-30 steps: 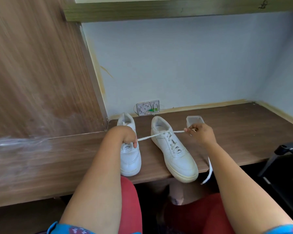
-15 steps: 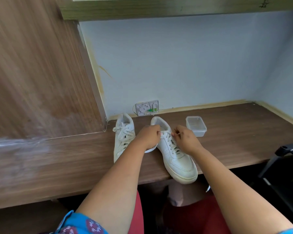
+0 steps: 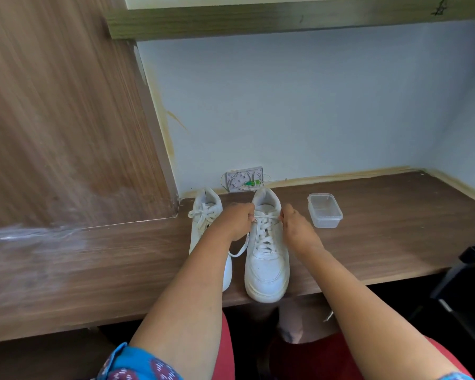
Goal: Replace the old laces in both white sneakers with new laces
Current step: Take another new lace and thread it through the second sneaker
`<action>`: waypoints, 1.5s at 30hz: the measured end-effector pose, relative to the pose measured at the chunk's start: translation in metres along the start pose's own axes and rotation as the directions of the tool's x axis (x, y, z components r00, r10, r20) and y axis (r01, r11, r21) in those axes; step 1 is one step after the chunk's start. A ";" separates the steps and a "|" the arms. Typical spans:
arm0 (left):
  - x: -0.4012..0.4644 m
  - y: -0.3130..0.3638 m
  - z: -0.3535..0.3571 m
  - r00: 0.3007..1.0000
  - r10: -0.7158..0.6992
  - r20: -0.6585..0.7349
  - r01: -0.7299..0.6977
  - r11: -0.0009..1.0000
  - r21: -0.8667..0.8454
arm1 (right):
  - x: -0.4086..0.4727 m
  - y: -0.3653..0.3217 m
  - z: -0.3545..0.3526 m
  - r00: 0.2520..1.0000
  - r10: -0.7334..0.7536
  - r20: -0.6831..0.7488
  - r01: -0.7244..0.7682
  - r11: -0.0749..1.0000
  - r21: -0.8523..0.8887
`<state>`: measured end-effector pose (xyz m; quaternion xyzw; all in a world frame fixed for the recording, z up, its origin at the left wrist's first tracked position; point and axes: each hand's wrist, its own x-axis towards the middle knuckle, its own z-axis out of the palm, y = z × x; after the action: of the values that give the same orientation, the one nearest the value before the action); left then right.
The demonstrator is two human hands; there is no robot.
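Head view: two white sneakers are set side by side on a wooden desk (image 3: 381,242), toes toward the person. Right sneaker (image 3: 266,256) is flanked at its top eyelets by both hands. Left hand (image 3: 235,222) is clenched on one end of the lace (image 3: 265,231), with slack trailing between the shoes; right hand (image 3: 296,229) is pinched on the other end. Left sneaker (image 3: 205,215) is seen laced, partly hidden by the left forearm. A clear tub (image 3: 325,211) is placed just right of the hands, a wall box (image 3: 244,179) behind the shoes.
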<state>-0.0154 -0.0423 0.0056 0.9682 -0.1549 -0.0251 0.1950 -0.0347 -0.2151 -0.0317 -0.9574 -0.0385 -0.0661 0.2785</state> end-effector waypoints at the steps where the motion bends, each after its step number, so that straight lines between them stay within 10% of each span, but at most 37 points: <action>1: -0.001 0.001 -0.002 1.000 -0.011 0.002 0.011 1.000 0.008 | -0.001 0.001 0.000 1.000 0.013 -0.005 -0.013 0.999 0.034; 6: -0.011 0.002 -0.013 0.989 -0.115 0.094 0.124 0.987 -0.099 | -0.009 0.004 -0.026 0.972 0.171 0.163 -0.221 0.901 0.373; 10: -0.019 0.024 -0.026 0.943 -0.128 0.306 0.147 0.988 -0.039 | -0.017 -0.010 -0.038 0.804 0.049 0.592 -0.591 0.162 0.790; 16: -0.028 0.039 -0.019 0.875 -0.142 0.463 0.175 0.984 -0.028 | -0.021 -0.033 -0.013 0.829 0.058 0.557 -0.560 0.068 0.826; 18: -0.025 0.032 -0.022 0.920 -0.208 0.332 0.259 0.959 -0.116 | -0.022 -0.034 -0.006 0.872 0.099 0.479 -0.488 0.133 0.862; 20: -0.019 0.027 -0.021 0.942 -0.293 0.163 0.334 0.851 -0.404 | -0.025 -0.035 -0.005 0.941 0.167 0.295 -0.339 0.427 0.838; 24: -0.011 0.036 -0.008 0.946 -0.252 0.202 0.319 0.630 -0.708 | -0.026 -0.032 -0.005 0.993 -0.033 -0.113 0.070 0.937 0.341; 30: -0.004 0.030 -0.005 0.930 -0.286 0.231 0.362 0.604 -0.710 | -0.023 -0.024 -0.016 0.977 -0.188 0.097 0.165 0.965 0.205; 33: -0.001 0.028 -0.007 0.872 -0.318 0.373 0.441 0.179 -0.879 | -0.020 -0.010 -0.035 0.998 0.019 0.057 -0.043 0.889 0.457; 36: -0.001 0.025 -0.006 0.821 -0.242 0.518 0.447 -0.293 -0.845 | -0.018 0.007 -0.047 0.974 0.193 0.122 -0.209 0.540 0.815; 38: -0.001 0.026 -0.006 0.811 -0.234 0.537 0.403 -0.442 -0.801 | -0.022 0.015 -0.060 0.965 0.220 0.142 -0.255 0.657 0.710; 39: -0.003 0.029 -0.006 0.823 -0.236 0.517 0.409 -0.385 -0.827 | -0.026 0.017 -0.069 0.970 0.173 0.171 -0.235 0.849 0.473; 41: -0.005 0.034 -0.007 0.889 -0.280 0.363 0.413 0.147 -0.899 | -0.034 0.010 -0.089 0.951 0.076 0.300 -0.068 0.997 -0.038; 43: -0.007 0.036 -0.003 0.974 -0.185 0.128 0.225 0.798 -0.559 | -0.035 -0.004 -0.100 0.960 -0.034 0.277 0.055 0.996 -0.071; 45: -0.009 0.037 0.000 0.997 -0.055 -0.058 0.044 0.983 -0.178 | -0.031 -0.021 -0.099 0.981 -0.127 0.147 0.120 0.991 0.057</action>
<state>-0.0345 -0.0721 0.0200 0.9510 -0.1217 -0.0130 0.2841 -0.0777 -0.2524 0.0578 -0.9485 -0.1203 -0.0098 0.2928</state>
